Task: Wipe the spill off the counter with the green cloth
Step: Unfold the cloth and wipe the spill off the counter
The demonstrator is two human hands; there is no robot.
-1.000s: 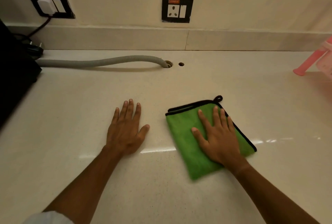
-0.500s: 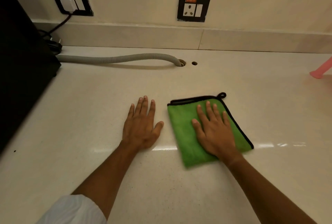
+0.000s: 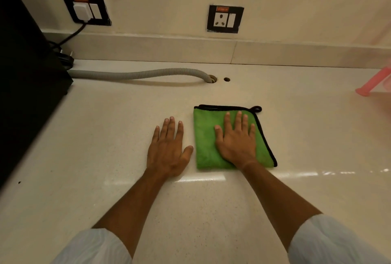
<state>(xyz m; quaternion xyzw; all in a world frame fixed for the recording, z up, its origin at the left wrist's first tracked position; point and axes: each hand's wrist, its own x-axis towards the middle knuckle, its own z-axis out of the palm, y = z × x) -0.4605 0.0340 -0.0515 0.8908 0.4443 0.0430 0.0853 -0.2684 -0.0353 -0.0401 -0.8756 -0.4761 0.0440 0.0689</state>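
Your right hand (image 3: 236,144) lay flat, fingers spread, pressing the green cloth (image 3: 205,136); left hand (image 3: 167,151) flat on surface (image 3: 105,136) beside it. Cloth looked soft, light; press mid-panel.

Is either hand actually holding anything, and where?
Nothing gripped. Right hand lies flat on the green cloth, near its middle; left hand lies flat on bare counter.
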